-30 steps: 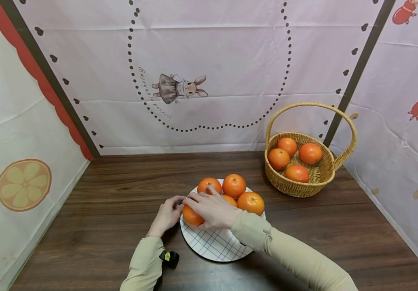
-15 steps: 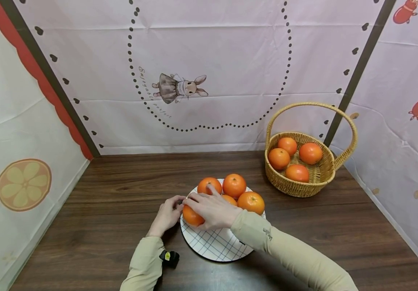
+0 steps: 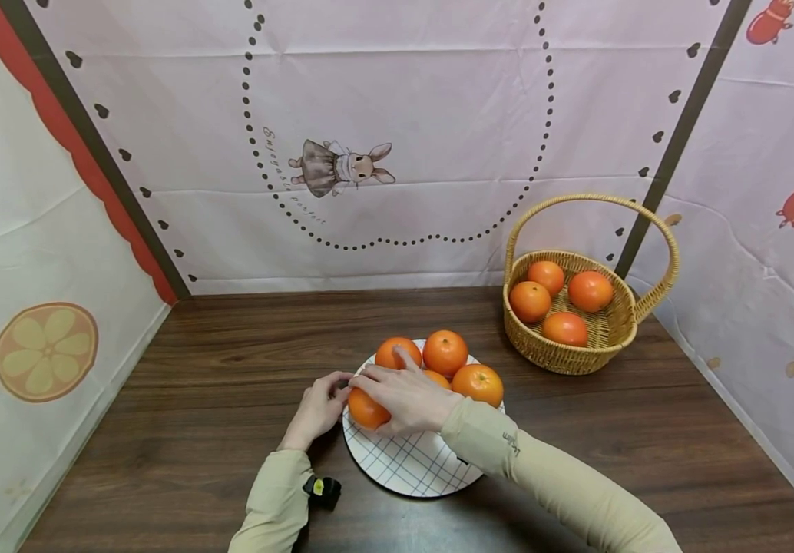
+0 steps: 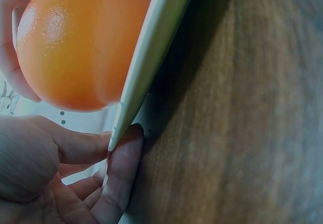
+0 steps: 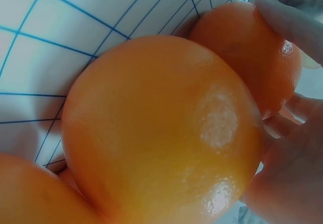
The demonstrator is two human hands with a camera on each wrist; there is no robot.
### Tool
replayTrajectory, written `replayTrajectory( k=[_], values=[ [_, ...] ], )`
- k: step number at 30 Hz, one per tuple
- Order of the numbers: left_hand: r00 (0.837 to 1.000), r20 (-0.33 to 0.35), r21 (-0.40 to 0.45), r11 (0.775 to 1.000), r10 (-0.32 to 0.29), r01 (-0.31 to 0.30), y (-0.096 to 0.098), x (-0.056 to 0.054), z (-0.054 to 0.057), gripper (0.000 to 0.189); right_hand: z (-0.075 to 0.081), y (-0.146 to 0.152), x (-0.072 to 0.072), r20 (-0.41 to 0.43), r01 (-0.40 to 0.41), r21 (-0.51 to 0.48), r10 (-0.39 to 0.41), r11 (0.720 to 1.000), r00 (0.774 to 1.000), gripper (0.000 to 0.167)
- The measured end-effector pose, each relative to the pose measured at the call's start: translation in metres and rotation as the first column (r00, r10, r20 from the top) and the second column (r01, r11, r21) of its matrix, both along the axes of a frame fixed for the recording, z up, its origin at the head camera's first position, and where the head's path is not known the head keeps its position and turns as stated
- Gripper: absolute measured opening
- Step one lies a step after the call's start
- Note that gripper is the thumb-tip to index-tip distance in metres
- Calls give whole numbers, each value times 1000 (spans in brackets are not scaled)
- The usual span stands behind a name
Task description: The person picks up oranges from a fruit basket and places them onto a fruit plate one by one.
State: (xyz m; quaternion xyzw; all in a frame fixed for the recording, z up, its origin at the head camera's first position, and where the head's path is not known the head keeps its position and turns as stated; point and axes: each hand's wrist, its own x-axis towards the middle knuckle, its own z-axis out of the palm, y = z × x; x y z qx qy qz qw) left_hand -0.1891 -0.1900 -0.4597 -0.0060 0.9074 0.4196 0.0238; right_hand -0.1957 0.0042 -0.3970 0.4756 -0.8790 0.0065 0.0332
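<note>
My left hand (image 3: 317,411) pinches the left rim of a round white plate (image 3: 418,468) with a blue grid. In the left wrist view the plate's edge (image 4: 132,85) sits between thumb and fingers. Over the plate, my right hand (image 3: 407,395) holds an orange (image 3: 368,409) at its left side, thumb and fingers on opposite sides of the fruit. The right wrist view has that orange (image 5: 242,52) beside the thumb, with a larger-looking orange (image 5: 161,128) close to the camera. Several more oranges (image 3: 445,352) lie on the plate, one of them partly hidden by my right hand.
A wicker basket (image 3: 556,357) with a tall handle stands at the back right, several oranges (image 3: 566,329) inside. Printed cloth walls (image 3: 397,261) bound the dark wooden table (image 3: 245,346) at the back and both sides.
My right hand and the orange in it have shifted very slightly to the right. My left hand keeps its hold on the plate rim.
</note>
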Motion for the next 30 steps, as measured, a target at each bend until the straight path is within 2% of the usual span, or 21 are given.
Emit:
replayTrajectory(
  k=[15,18,21,24,26,28,30],
  values=[
    [1000,7,-9,1000,-1,2,1,-1,0,29,0,1,1,0,7,4,-7,1000,1000,72],
    [1000,2,-10,1000,-3,3,1,0,0,28,2,6,3,53,12,-31,-10,999,999,77],
    [1000,-10,-8,1000,-7,7,1,1,1,27,6,15,3,135,25,-127,-8,992,991,80],
    [1000,-6,1,1000,-2,2,2,2,2,28,13,30,-2,162,50,-265,-7,963,987,77],
    [1000,-8,2,1000,0,0,2,2,2,28,17,44,-7,175,84,-377,-18,922,984,72],
    [1000,-2,3,1000,5,-5,2,2,2,28,22,60,-14,176,132,-480,-52,867,983,66],
    [1000,-3,1,1000,8,-8,2,2,2,28,26,79,-21,185,185,-580,-93,793,978,59]
  ],
)
